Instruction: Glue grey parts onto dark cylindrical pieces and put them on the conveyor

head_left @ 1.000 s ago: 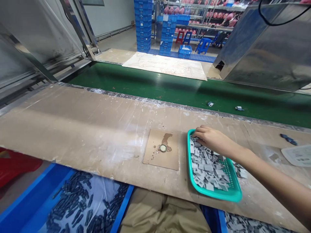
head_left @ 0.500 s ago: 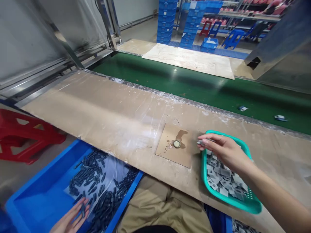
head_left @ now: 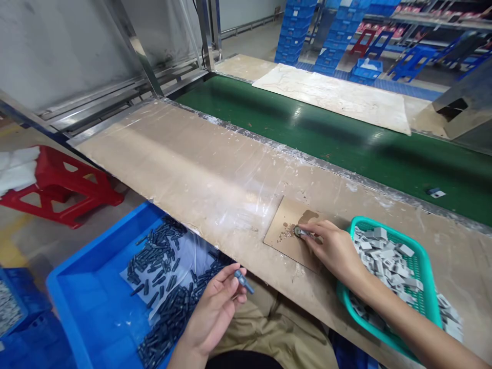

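Note:
Between the thumb and fingers of my left hand (head_left: 219,302) is a dark blue-grey plastic part (head_left: 243,281), held over my lap by the table's front edge. My right hand (head_left: 330,246) pinches a small light grey piece (head_left: 304,232) at a small round cap (head_left: 297,231) on a cardboard square (head_left: 277,229) with wet spots. A green basket (head_left: 433,292) of light grey pieces (head_left: 388,261) stands under my right forearm. Many dark parts (head_left: 169,318) lie in a blue bin (head_left: 88,277) at the lower left.
A green conveyor belt (head_left: 269,113) runs behind the brown table top (head_left: 184,169), carrying one small part (head_left: 435,192). A red stool (head_left: 73,179) stands at the left. Loose grey pieces (head_left: 450,318) lie right of the basket.
My left hand has come up out of the blue bin to the table edge with a dark part. My right hand has moved from the basket's edge to the round cap. The view has shifted.

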Demonstrator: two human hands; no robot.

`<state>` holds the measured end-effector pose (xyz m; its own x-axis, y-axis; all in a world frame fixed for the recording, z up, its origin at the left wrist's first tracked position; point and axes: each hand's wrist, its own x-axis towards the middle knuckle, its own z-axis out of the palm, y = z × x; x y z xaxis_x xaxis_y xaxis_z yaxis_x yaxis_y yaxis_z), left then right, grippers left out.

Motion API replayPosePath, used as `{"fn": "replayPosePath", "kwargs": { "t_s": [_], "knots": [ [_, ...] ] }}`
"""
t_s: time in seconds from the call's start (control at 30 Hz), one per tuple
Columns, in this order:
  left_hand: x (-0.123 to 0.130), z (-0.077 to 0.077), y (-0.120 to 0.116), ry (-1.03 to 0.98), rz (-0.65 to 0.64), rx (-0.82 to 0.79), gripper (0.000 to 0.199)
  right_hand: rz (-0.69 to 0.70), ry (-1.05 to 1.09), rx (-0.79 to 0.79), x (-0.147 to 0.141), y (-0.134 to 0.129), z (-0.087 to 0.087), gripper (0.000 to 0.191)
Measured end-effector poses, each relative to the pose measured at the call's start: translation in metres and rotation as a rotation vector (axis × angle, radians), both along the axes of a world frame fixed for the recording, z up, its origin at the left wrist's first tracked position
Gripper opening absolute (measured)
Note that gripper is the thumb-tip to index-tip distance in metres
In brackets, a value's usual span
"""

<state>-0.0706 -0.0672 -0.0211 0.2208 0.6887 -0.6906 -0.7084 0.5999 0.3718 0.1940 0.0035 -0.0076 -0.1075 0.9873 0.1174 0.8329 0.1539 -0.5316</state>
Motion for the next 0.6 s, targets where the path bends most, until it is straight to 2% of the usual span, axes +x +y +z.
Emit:
{"fn": "replayPosePath", "kwargs": {
  "t_s": [0.1,0.23,0.33,0.43,0.6],
  "knots": [
    [0.017,0.004,0.009,-0.026,-0.041,0.082,0.018,-0.113,0.154,-0.071,0.000,-0.005,0.011,0.022],
    [0.044,0.009,0.026,0.010,-0.034,0.244,0.019,-0.305,0.572,-0.310,-0.004,-0.020,0.036,0.032],
    [0.067,0.012,0.036,0.124,-0.022,0.353,0.037,-0.365,0.786,-0.433,-0.011,-0.036,0.050,0.038],
    [0.084,0.017,0.039,0.210,-0.038,0.385,0.042,-0.377,0.826,-0.450,-0.018,-0.049,0.058,0.038],
    [0.092,0.034,0.034,0.338,-0.058,0.493,0.023,-0.381,0.758,-0.421,-0.027,-0.055,0.068,0.033]
  ]
}}
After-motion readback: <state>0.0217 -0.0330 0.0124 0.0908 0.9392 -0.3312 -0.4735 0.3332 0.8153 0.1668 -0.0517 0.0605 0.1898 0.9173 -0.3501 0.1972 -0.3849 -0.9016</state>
